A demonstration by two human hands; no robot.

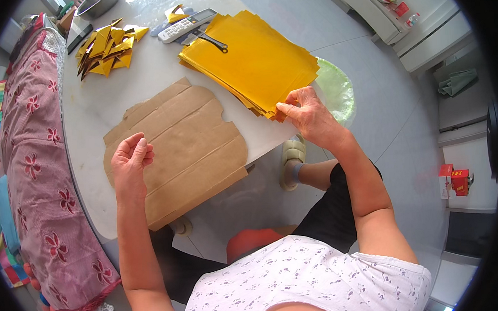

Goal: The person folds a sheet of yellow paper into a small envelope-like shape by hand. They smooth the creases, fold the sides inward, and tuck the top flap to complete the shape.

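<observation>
A stack of gold foil paper sheets point(260, 57) lies on the white table, fanned slightly at its edges. My right hand point(308, 114) pinches the stack's near right corner between thumb and fingers; how many sheets it holds cannot be told. My left hand point(133, 155), fingers loosely curled with nothing visible in them, hovers over the left part of a flattened brown cardboard piece point(181, 146). Folded gold paper pieces point(108, 49) are heaped at the table's far left. A dark-handled tool point(213, 41) rests on the stack's far left corner, beside a white remote control point(187, 25).
A metal bowl point(97, 5) and a dark flat object point(80, 39) are at the far left. A pink flowered cloth point(42, 166) covers furniture along the table's left side. A green-rimmed bag or bin liner point(338, 91) stands beyond the right edge. The cardboard overhangs the near edge.
</observation>
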